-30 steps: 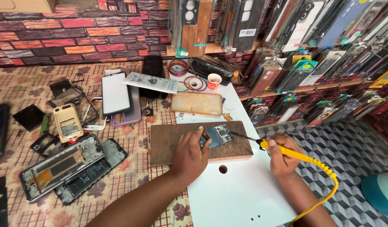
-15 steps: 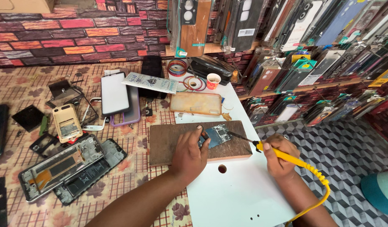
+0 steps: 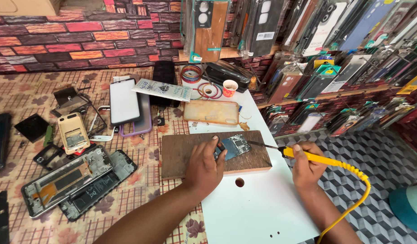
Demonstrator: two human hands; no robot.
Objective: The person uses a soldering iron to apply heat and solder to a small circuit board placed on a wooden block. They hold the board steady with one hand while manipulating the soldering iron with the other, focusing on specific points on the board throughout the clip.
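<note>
- Left hand (image 3: 204, 167) flat on the wood block (image 3: 181, 156), fingers pressed together, fingertips pinning the near edge of the circuit board (image 3: 237, 145).
- Circuit board lying on the block, toward its 2 o'clock corner, bluish with metal shields.
- Right hand (image 3: 307, 167) at 3 o'clock of the block, curled around the yellow soldering iron (image 3: 316, 158), thumb on top.
- Iron's dark tip (image 3: 256, 144) pointing toward 9 o'clock, touching or just above the board's right edge; cannot tell which.
- Yellow coiled cord (image 3: 353, 190) trailing from the iron toward 5 o'clock.
- Block resting on a white sheet (image 3: 262, 208), with a round hole (image 3: 239, 182) at 6 o'clock of the block.
- Clear amber phone case (image 3: 211, 112) at 12 o'clock of the block, apart from it.
- Small paper cup (image 3: 229, 87) and solder rings (image 3: 208, 90) farther out at 12 o'clock.
- Opened phone frames (image 3: 73, 180) at 9 o'clock, well apart from the hands.
- White phone (image 3: 124, 101) and gold phone back (image 3: 73, 132) at 10 o'clock.
- Racks of packaged phone covers (image 3: 335, 36) from 1 to 3 o'clock.
</note>
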